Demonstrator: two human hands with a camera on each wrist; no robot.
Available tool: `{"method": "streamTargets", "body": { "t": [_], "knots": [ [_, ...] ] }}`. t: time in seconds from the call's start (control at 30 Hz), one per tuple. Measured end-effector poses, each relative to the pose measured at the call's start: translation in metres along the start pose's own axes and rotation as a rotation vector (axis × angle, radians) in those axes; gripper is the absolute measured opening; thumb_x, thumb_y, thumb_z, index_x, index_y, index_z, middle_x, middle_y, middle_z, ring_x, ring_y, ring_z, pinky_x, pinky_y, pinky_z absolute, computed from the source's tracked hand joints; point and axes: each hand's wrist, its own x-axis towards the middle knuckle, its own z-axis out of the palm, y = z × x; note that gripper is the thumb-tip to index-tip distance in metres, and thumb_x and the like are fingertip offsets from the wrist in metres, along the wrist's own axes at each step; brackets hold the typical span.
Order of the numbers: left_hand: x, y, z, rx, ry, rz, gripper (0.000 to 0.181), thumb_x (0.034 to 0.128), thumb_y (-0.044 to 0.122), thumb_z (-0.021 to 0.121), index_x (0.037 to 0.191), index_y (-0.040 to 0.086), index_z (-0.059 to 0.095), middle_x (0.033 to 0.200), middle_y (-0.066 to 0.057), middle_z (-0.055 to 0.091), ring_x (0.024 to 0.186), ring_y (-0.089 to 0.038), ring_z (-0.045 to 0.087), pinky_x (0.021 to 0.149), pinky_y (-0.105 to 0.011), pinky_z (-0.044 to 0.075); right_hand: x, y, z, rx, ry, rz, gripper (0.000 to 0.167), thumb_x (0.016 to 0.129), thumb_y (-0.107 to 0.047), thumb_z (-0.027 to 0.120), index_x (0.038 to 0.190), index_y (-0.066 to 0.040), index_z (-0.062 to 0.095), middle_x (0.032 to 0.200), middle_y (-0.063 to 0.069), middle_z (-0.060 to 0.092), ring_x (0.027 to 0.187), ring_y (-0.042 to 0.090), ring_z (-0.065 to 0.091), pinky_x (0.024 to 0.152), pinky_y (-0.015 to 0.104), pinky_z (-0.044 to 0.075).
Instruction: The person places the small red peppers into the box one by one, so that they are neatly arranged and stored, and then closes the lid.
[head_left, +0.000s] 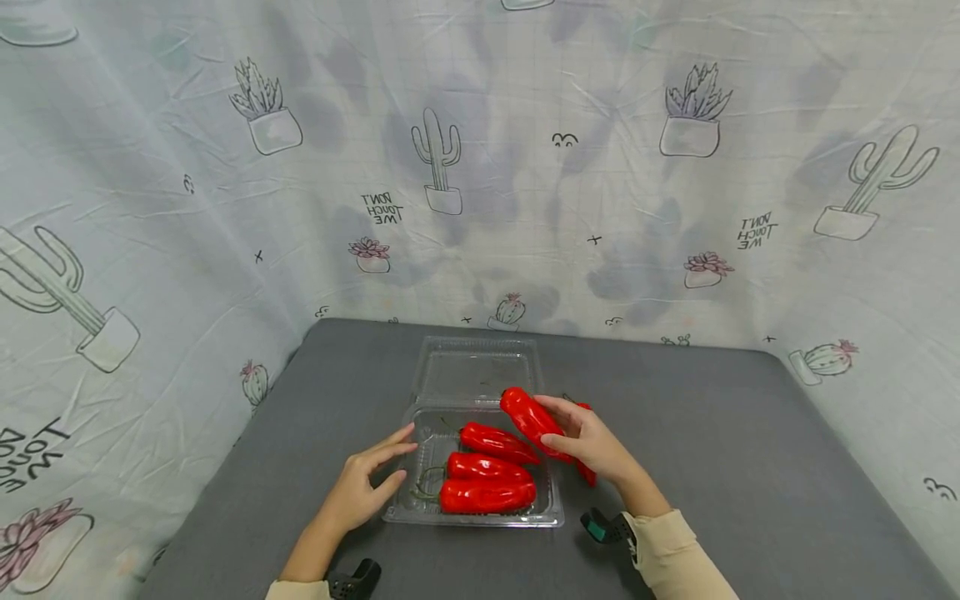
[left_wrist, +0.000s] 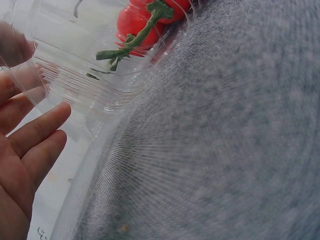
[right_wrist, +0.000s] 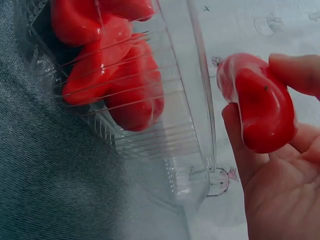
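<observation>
A clear plastic clamshell box [head_left: 551, 518] stands on the table, and three red peppers [head_left: 487, 496] lie side by side in its base. My right hand [head_left: 592, 442] pinches another red pepper [head_left: 528, 418] between thumb and fingers, above the box's right edge; in the right wrist view this pepper [right_wrist: 265, 107] is seen end-on. Partly hidden behind that hand, one more red pepper [head_left: 586, 477] lies on the table. At the box's left side is my left hand [head_left: 363, 487], its fingers spread and holding nothing. The left wrist view shows its fingertips [left_wrist: 62, 111] close to the ribbed plastic wall.
The box's lid [head_left: 480, 367] is folded back, flat on the far side. A grey cloth covers the table [head_left: 675, 400]. Behind and at both sides hangs a pale curtain [head_left: 525, 208] printed with cactus drawings. Each wrist wears a dark band [head_left: 356, 579].
</observation>
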Motion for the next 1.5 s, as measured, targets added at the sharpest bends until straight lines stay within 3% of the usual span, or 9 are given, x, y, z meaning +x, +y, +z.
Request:
{"method": "streamTargets", "body": {
  "t": [0.2,0.53,0.77,1.0,1.23,1.5],
  "knots": [
    [0.0,-0.001,0.0,0.003,-0.001,-0.005,0.035,0.0779,-0.01,0.067,0.112,-0.001,0.066,0.127,-0.03,0.056,0.114,-0.043,0.056,0.096,-0.013,0.041,0.007,-0.002,0.0,-0.061,-0.104,-0.012,0.054,0.092,-0.007,0.059,0.142,-0.003,0.039,0.132,0.021,0.052,0.109,0.016,0.057,0.085,0.028,0.054],
    [0.0,0.0,-0.001,0.011,-0.009,0.009,0.036,0.0776,-0.01,0.067,0.113,-0.001,0.065,0.127,-0.031,0.055,0.113,-0.044,0.056,0.094,-0.018,0.045,0.018,-0.004,0.01,-0.109,-0.252,0.024,0.057,0.092,-0.012,0.06,0.143,-0.006,0.038,0.136,0.018,0.048,0.115,0.024,0.05,0.086,0.029,0.053],
    [0.001,-0.002,0.0,-0.003,0.005,0.031,0.037,0.0759,-0.012,0.067,0.112,-0.003,0.066,0.126,-0.032,0.055,0.112,-0.045,0.057,0.095,-0.013,0.042,0.022,-0.009,0.019,-0.165,-0.326,0.037,0.055,0.092,-0.015,0.06,0.142,-0.008,0.04,0.134,0.013,0.051,0.11,0.019,0.054,0.087,0.027,0.052],
    [0.001,-0.002,0.001,0.011,0.008,0.022,0.037,0.0759,-0.011,0.068,0.111,-0.001,0.066,0.126,-0.032,0.056,0.112,-0.045,0.057,0.093,-0.015,0.044,0.026,-0.009,0.024,-0.253,-0.41,0.054,0.055,0.091,-0.017,0.06,0.142,-0.011,0.041,0.133,0.01,0.053,0.11,0.016,0.054,0.09,0.025,0.05],
    [0.0,-0.001,0.0,0.02,0.001,0.014,0.037,0.0763,-0.01,0.068,0.112,-0.001,0.066,0.127,-0.031,0.055,0.111,-0.044,0.057,0.091,-0.023,0.049,0.028,-0.01,0.027,-0.345,-0.446,0.067,0.054,0.09,-0.02,0.061,0.141,-0.016,0.044,0.136,0.005,0.05,0.112,0.013,0.051,0.091,0.024,0.048],
    [0.001,-0.001,-0.001,0.029,-0.009,0.007,0.036,0.0768,-0.01,0.068,0.112,-0.001,0.066,0.127,-0.03,0.055,0.112,-0.044,0.057,0.09,-0.027,0.051,0.029,-0.012,0.03,-0.38,-0.461,0.076,0.054,0.09,-0.018,0.062,0.142,-0.017,0.044,0.138,0.004,0.05,0.113,0.012,0.05,0.092,0.024,0.047]
  ]
}}
